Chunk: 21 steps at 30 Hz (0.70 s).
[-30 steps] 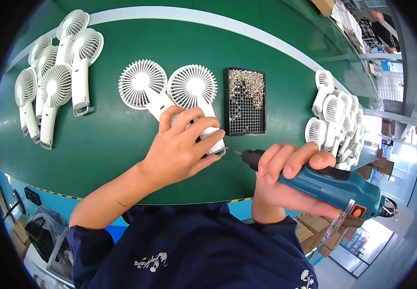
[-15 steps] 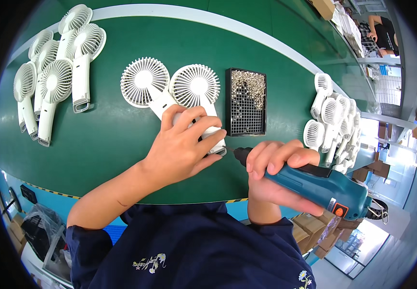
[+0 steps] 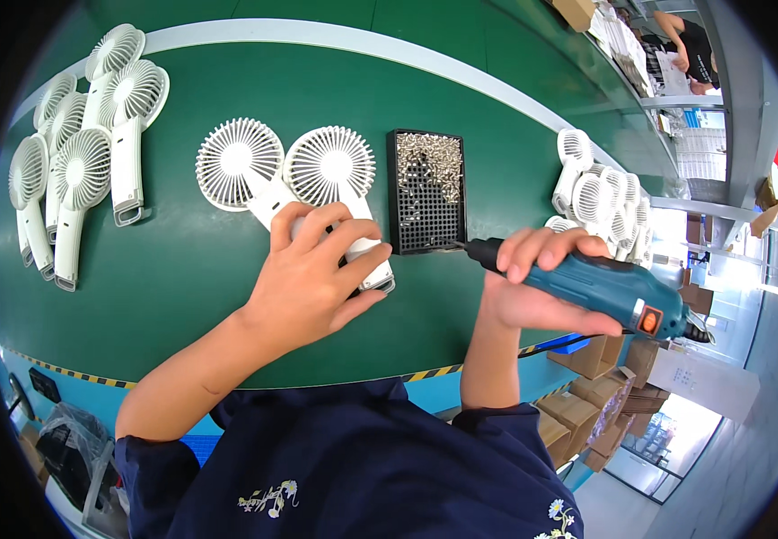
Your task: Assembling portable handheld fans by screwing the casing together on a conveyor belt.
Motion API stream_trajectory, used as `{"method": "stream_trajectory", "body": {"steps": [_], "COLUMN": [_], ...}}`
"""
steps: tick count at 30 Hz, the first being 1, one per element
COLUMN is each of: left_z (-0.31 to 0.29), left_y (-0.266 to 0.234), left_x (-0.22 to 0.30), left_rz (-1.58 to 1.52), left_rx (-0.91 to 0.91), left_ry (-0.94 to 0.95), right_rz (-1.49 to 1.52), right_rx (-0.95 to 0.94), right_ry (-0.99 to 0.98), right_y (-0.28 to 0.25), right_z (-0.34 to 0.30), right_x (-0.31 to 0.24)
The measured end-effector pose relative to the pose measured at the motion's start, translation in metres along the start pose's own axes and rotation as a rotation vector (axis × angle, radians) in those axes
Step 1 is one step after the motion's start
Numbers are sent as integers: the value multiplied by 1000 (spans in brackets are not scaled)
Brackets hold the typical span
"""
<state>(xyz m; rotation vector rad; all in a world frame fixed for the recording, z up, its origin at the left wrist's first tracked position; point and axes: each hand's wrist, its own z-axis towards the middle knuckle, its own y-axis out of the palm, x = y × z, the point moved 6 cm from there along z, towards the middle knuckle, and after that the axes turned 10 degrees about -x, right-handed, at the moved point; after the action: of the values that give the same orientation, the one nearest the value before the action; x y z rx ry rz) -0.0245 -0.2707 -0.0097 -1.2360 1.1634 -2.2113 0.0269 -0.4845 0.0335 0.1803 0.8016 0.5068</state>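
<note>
Two white handheld fans [image 3: 329,168] lie side by side on the green table [image 3: 182,269], heads away from me. My left hand [image 3: 310,278] presses down on their handles. My right hand [image 3: 532,287] grips a teal electric screwdriver [image 3: 597,287] held level, its dark tip pointing left at the lower right corner of a black screw tray [image 3: 426,193]. The tray holds several small silver screws in its far half.
Several white fans [image 3: 83,171] lie in a group at the far left, and another pile of fans [image 3: 600,193] sits at the right table edge. Cardboard boxes [image 3: 595,404] stand on the floor at the right. Another person [image 3: 685,45] works at the top right.
My right hand has carried the screwdriver up and left, bringing its tip from beside the fan handles to the screw tray's near corner. My left hand has stayed on the handles.
</note>
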Motion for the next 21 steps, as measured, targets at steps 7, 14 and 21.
{"method": "stream_trajectory", "body": {"steps": [7, 14, 21], "left_z": [1, -1, 2], "left_y": [-1, -7, -11], "left_x": [2, 0, 6], "left_rz": [-8, -106, -253], "left_rx": [-10, 121, 235], "left_ry": [-5, -11, 69], "right_rz": [-87, 148, 242], "right_rx": [83, 37, -44], "right_ry": [47, 8, 87], "right_y": [-2, 17, 54], "right_z": [-3, 5, 11], "right_x": [7, -21, -27]}}
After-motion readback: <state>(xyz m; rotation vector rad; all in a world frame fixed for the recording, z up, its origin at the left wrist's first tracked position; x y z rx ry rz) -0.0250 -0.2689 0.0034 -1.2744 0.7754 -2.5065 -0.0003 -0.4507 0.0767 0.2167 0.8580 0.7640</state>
